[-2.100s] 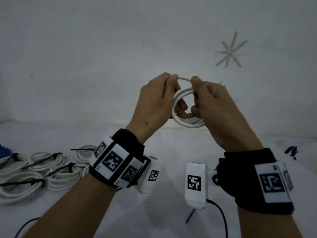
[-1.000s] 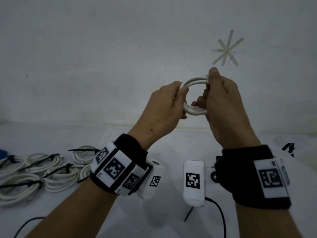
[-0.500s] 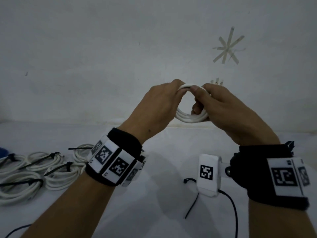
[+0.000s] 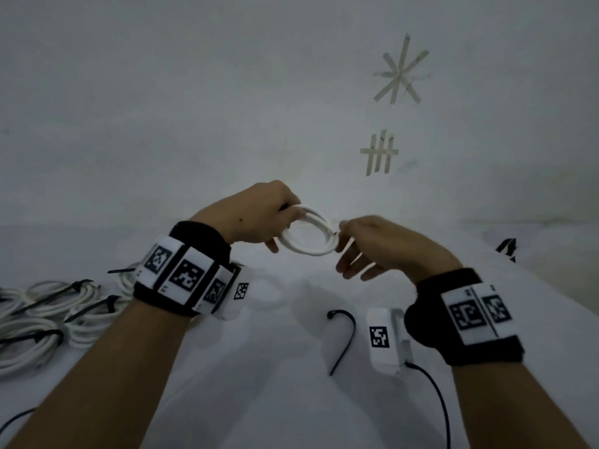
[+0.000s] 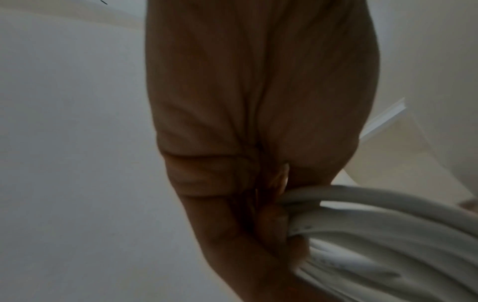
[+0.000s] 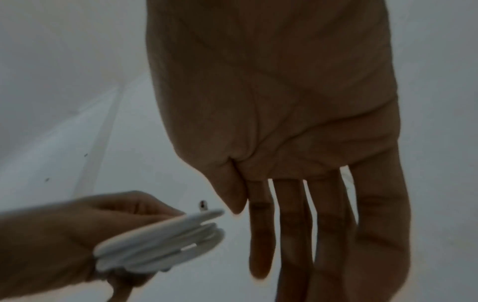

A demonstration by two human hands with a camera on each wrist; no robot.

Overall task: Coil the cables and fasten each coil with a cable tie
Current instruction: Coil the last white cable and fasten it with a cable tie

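A coiled white cable [image 4: 308, 236] is held above the white table [image 4: 259, 367] by the left hand [image 4: 256, 218], whose thumb and fingers are curled round the left side of the coil; in the left wrist view the strands [image 5: 375, 235] are seen bunched together in that grip. The right hand [image 4: 382, 247] is kept just beside the right edge of the coil, and in the right wrist view its fingers [image 6: 325, 224] are stretched out straight and spread, with nothing clasped and a small gap left to the coil [image 6: 160, 245]. A loose black cable tie [image 4: 342, 338] is laid on the table below the hands. Several finished coils [image 4: 48, 319], each bound with a black tie, are gathered at the left edge of the table. Tape marks [image 4: 400, 72] are stuck on the wall behind.
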